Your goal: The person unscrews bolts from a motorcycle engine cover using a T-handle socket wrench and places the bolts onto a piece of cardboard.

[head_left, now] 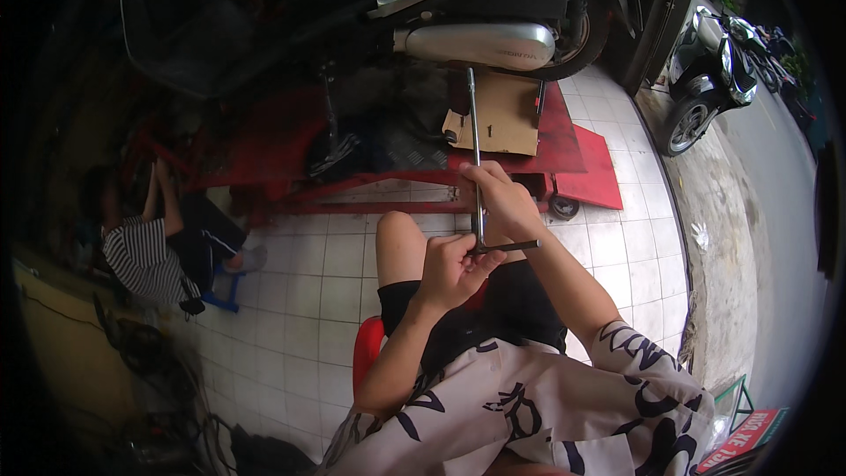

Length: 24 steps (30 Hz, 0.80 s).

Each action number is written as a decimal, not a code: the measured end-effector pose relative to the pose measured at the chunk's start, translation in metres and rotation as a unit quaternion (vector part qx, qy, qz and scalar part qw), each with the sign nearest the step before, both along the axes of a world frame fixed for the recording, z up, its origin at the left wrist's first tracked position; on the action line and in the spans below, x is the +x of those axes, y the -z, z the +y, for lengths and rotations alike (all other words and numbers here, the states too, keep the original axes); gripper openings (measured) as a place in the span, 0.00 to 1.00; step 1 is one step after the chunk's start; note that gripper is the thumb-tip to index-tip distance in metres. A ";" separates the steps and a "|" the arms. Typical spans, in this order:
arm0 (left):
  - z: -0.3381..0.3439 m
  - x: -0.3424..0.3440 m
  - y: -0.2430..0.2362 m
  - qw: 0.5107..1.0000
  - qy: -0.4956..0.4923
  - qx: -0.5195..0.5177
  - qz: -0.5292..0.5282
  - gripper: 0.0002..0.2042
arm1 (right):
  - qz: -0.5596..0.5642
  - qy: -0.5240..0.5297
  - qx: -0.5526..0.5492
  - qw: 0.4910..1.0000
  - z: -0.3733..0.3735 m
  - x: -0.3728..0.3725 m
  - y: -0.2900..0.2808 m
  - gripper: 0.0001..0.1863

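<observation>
A long T-handle socket wrench (pixel 475 128) points away from me, its socket end just below the motorbike's silver exhaust muffler (pixel 502 46). My left hand (pixel 449 271) is closed around the crossbar at the near end, which sticks out to the right. Farther up, my right hand (pixel 504 201) is closed on the shaft. Whether the socket touches the bike cannot be made out. Beneath the shaft's far part lies a piece of brown cardboard (pixel 511 115) with a small dark bolt (pixel 490 131) on it.
The motorbike stands on a red lift platform (pixel 568 145) with a small wheel (pixel 564 207). At the left, another person in a striped shirt (pixel 141 256) sits on a blue stool (pixel 227 293). I sit on a red seat (pixel 368 348). Parked scooters (pixel 705 70) stand outside by the road.
</observation>
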<state>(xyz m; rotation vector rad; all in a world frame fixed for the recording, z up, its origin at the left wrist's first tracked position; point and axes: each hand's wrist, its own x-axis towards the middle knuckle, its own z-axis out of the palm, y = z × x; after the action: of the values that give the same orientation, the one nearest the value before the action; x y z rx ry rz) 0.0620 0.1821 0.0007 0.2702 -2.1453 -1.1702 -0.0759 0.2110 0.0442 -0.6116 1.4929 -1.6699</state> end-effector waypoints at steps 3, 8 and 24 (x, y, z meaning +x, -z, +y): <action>-0.031 -0.024 -0.035 0.996 -0.039 -0.077 0.005 0.22 | 0.003 -0.128 -0.129 0.983 -0.049 -0.048 0.020 0.19; -0.091 -0.060 -0.047 0.974 -0.095 -0.204 -0.003 0.22 | -0.096 -0.152 -0.196 0.964 -0.118 -0.083 0.016 0.20; -0.177 -0.098 -0.066 0.929 -0.120 -0.350 -0.010 0.20 | -0.173 -0.142 -0.240 0.945 -0.192 -0.114 0.015 0.23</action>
<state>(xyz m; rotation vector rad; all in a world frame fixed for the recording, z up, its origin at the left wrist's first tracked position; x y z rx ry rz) -0.0364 0.0047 0.0666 0.2085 -2.3129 -0.2217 -0.1904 0.0189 0.0288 -0.7055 0.7095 -1.8032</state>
